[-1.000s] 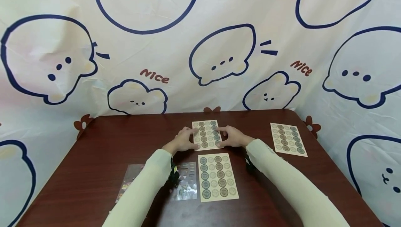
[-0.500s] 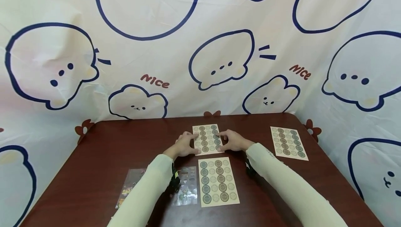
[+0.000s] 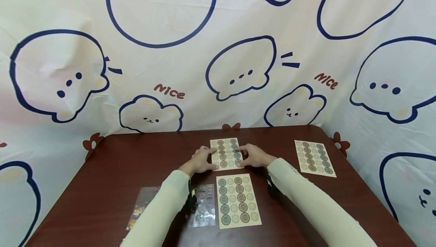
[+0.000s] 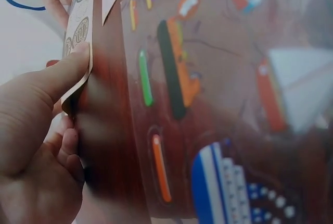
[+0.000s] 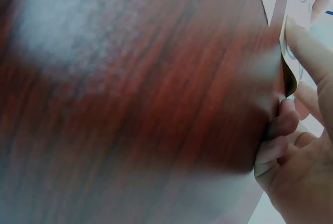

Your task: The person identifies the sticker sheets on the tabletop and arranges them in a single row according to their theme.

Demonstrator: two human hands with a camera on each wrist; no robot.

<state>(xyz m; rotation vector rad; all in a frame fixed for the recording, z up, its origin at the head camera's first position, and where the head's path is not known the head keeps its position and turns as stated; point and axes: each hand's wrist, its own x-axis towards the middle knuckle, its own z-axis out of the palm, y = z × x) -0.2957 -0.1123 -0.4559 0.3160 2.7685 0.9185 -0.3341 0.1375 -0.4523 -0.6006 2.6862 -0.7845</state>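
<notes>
A cream sheet of round stickers (image 3: 225, 154) lies near the far edge of the table, its rows printed with grey and brown circles. My left hand (image 3: 201, 160) grips its left side between thumb and fingers. On the opposite side, my right hand (image 3: 254, 156) holds the right edge in the same way. Both wrist views show the thumbs on top of the sheet (image 4: 80, 13) and its side edges bowed slightly up off the wood. The other fingers are curled low beside the edges; their tips are partly hidden.
A second round-sticker sheet (image 3: 238, 201) lies just in front, and a third (image 3: 315, 158) at the right. Left of the front one is a clear sticker sheet (image 3: 205, 205) with boats and pencils; another clear sheet (image 3: 143, 201) is partly under the left sleeve. Printed cloth hangs behind the table (image 3: 119, 163).
The whole scene has shifted down a little in the head view. Both hands keep their hold on the far sheet, which has hardly moved on the table.
</notes>
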